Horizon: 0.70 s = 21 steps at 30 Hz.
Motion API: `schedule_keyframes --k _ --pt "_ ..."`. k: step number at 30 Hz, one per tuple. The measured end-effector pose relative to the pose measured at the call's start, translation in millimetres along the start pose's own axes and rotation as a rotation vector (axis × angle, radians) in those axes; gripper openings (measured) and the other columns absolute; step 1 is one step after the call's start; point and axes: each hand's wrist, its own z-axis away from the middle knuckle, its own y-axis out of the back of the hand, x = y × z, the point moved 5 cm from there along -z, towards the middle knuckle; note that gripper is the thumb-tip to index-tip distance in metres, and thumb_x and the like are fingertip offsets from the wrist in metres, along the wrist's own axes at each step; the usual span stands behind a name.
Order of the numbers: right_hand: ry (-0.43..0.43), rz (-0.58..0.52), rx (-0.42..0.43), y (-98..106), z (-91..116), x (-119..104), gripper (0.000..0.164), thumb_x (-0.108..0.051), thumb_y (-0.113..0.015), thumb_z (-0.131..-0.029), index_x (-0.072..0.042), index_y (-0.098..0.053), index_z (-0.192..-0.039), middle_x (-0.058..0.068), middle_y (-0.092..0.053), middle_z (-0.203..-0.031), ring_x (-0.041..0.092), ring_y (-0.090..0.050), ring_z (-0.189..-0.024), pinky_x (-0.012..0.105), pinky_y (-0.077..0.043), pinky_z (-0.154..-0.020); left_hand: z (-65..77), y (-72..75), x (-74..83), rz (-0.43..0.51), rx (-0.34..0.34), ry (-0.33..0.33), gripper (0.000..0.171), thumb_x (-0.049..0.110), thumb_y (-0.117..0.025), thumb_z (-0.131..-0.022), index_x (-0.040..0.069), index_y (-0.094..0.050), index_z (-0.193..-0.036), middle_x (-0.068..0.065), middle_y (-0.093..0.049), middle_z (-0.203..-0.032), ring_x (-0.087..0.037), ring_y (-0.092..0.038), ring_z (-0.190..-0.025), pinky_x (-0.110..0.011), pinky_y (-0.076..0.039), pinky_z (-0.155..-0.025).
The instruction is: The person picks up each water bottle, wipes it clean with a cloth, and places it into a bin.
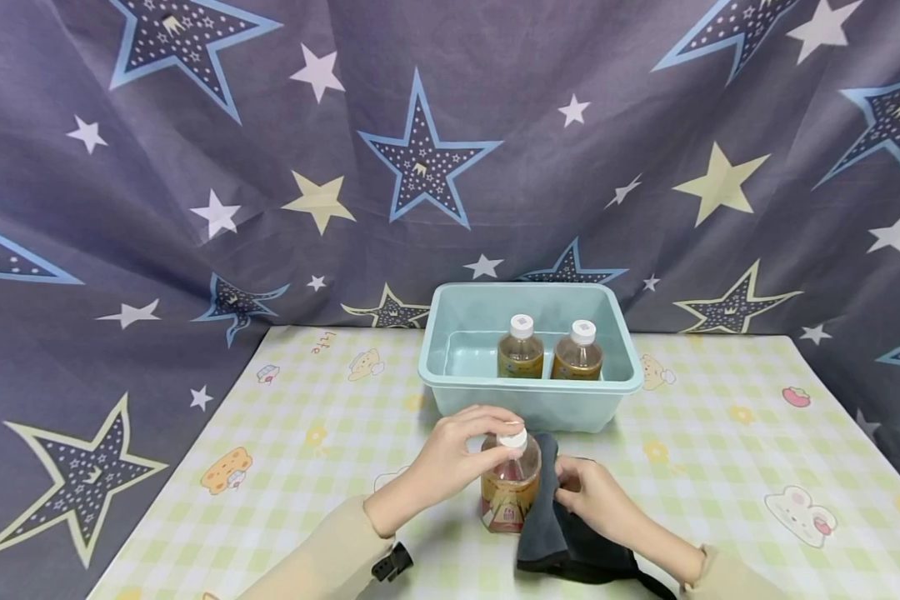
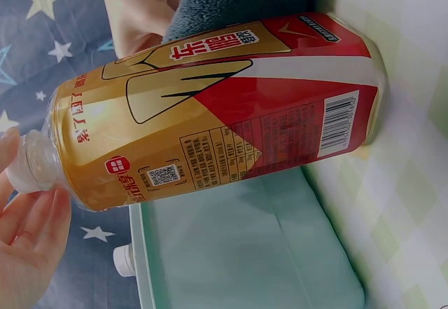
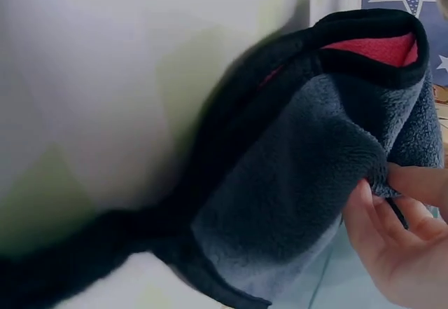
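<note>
An upright drink bottle with a gold and red label stands on the table, just in front of a light blue basin. My left hand grips its white cap from above between thumb and fingers. In the left wrist view the label faces the camera. My right hand pinches a dark grey plush cloth with black edging, close against the bottle's right side. Folds of the cloth show a red inner side in the right wrist view, and a black strap trails off it.
In the light blue basin stand two capped bottles, one in the middle and one to its right. A checked tablecloth covers the table. Behind it hangs a star-patterned curtain.
</note>
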Motion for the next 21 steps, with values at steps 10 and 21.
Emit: schedule_keyframes --k 10,21 --pt "-0.002 -0.012 -0.022 -4 2 2 0.016 0.01 -0.055 -0.076 -0.006 -0.053 -0.074 0.0 -0.057 -0.072 0.009 -0.057 -0.06 0.022 -0.046 -0.047 -1.0 1.2 0.1 -0.012 -0.007 0.0 0.019 0.013 -0.068 -0.077 0.007 -0.066 -0.095 -0.004 -0.063 -0.101 -0.01 -0.057 -0.092 -0.018 -0.049 -0.076" --pt "0.039 0.051 0.097 14 9 -19 0.016 0.006 -0.061 -0.076 -0.009 -0.055 -0.077 -0.003 -0.058 -0.071 0.003 -0.051 -0.062 0.021 -0.045 -0.054 -0.7 0.8 -0.1 -0.01 -0.004 -0.004 0.019 0.012 -0.068 -0.077 0.007 -0.066 -0.095 -0.004 -0.064 -0.1 -0.009 -0.057 -0.091 -0.017 -0.049 -0.074"
